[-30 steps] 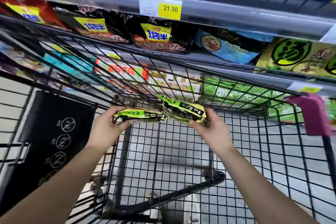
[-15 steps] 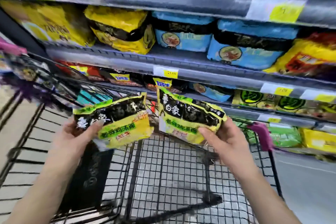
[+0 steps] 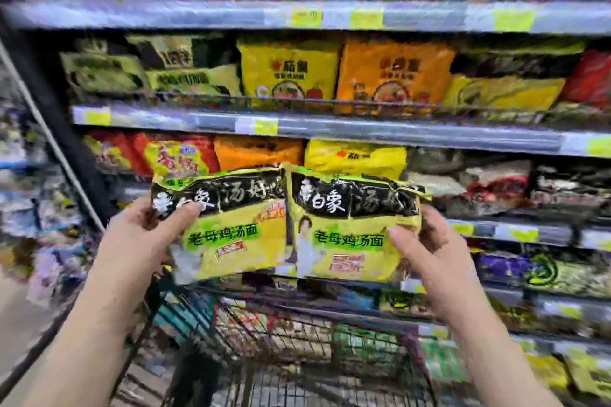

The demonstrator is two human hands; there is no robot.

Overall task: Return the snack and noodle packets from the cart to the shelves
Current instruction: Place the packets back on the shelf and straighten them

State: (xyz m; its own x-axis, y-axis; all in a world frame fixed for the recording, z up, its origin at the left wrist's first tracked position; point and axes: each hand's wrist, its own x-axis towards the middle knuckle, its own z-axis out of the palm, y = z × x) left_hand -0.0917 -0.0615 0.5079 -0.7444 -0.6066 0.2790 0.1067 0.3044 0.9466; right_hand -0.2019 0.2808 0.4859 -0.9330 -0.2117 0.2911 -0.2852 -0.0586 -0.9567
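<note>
I held 2 yellow-green noodle packets up in front of the shelves (image 3: 363,130), above the wire cart (image 3: 291,337). My left hand (image 3: 139,241) gripped the left packet (image 3: 234,235) by its outer edge, thumb across the black band on its front. My right hand (image 3: 429,251) clamped the right packet (image 3: 347,231) likewise, thumb on its yellow face. Both packets stood upright side by side, inner edges touching. The stocked rows behind them were blurred.

Grey metal shelves (image 3: 363,129) carry yellow price labels (image 3: 266,126); a dark upright post (image 3: 64,132) stands at left.
</note>
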